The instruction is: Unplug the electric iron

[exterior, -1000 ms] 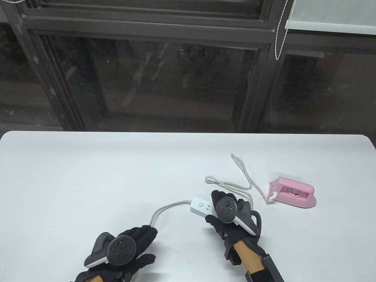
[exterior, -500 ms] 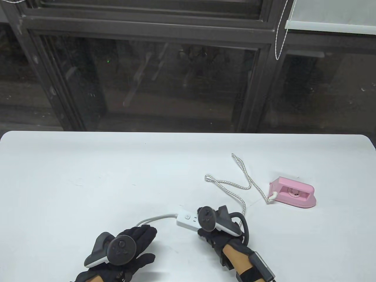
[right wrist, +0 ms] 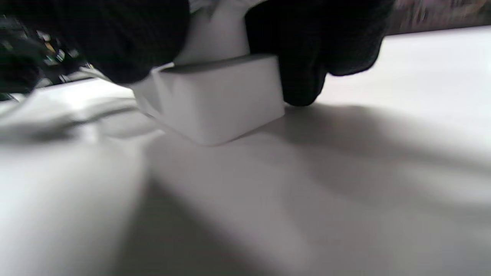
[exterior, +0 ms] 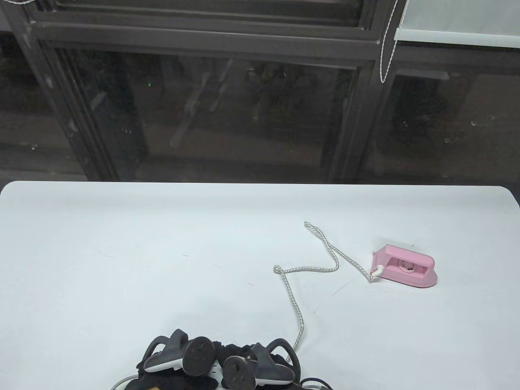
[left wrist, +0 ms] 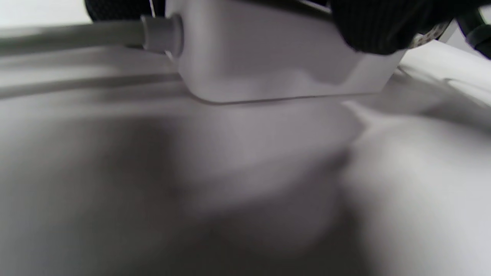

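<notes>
Dark window frames and a roller blind with a bead cord sat behind the white bench (exterior: 122,243). Pink electric iron (exterior: 406,266) lay at right on the bench, well apart from both hands; no readable brand or label on it, the dial markings too small to tell. Its braided cord (exterior: 300,317) ran from the iron's rear, zigzagged across the bench and dropped toward the near edge, where it passed under the right hand (exterior: 252,365). Left hand (exterior: 178,357) sat just beside the right one, both at the near edge over the white power strip (left wrist: 268,61). Left wrist view showed the strip's end with its grey cable (left wrist: 76,34) leaving at left, and gloved fingers (left wrist: 376,27) pressed on the top corner. Right wrist view showed right-hand fingers (right wrist: 307,57) curled down over the strip's other end, gripping its sides, fingertips touching the bench. Plug itself was hidden under the gloves; couldn't tell whether it was in the socket. No writing legible on the strip.
</notes>
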`<state>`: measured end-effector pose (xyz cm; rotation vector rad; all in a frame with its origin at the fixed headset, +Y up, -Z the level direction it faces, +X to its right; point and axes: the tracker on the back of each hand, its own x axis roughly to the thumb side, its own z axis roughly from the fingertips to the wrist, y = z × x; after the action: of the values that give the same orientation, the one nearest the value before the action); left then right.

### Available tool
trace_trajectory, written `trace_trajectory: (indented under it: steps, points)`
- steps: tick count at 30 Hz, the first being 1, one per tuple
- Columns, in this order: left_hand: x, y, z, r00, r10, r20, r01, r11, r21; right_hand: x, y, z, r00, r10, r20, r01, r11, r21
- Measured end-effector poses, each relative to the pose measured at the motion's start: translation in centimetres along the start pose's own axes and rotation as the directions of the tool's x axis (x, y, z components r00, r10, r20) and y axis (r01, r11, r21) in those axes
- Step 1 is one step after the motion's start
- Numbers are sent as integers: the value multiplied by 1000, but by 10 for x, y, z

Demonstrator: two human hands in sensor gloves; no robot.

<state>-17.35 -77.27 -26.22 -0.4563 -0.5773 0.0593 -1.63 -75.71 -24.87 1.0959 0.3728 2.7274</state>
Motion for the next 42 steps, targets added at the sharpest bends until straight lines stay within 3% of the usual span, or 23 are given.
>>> trace_trajectory:
  steps: [3, 8, 13, 17, 18, 20, 24, 28, 35, 42]
  points:
    - [0, 1, -1, 1000, -5, 15, 4, 999, 40, -3, -1, 0, 1000, -18, 3, 18, 1000, -6]
    - [2, 3, -4, 999, -23, -23, 23, 1000, -1, 0, -3, 0, 999, 41, 25, -40, 998, -38]
    - [4, 6, -8, 998, -25, -59, 21, 998, -57, 9, -13, 1, 978, 190, 85, -182, 979, -89]
    - [4, 6, -8, 998, -16, -59, 12, 998, -60, 6, -63, 25, 997, 26, 72, -1, 943, -332]
    - [3, 5, -8, 998, -8, -56, 5, 998, -56, 2, -73, 33, 999, -19, 40, 32, 937, -347]
    - [2, 5, -8, 999, 0, -47, -3, 999, -48, -10, -71, 37, 1000, 3, -25, -12, 936, -351]
    - [3, 5, -7, 999, -8, -53, 6, 999, -46, -37, -34, 29, 995, 74, -65, -82, 988, -132]
    - [2, 4, -6, 999, 1, -52, -3, 999, -43, -36, -14, 20, 979, 193, -70, -196, 980, -35]
    - [2, 3, -5, 998, -14, -53, 12, 999, -32, -22, -8, 21, 956, 291, -17, -291, 956, 39]
    - [3, 4, -3, 998, -45, -49, 45, 999, 5, -13, -5, 24, 971, 222, -93, -188, 940, 284]
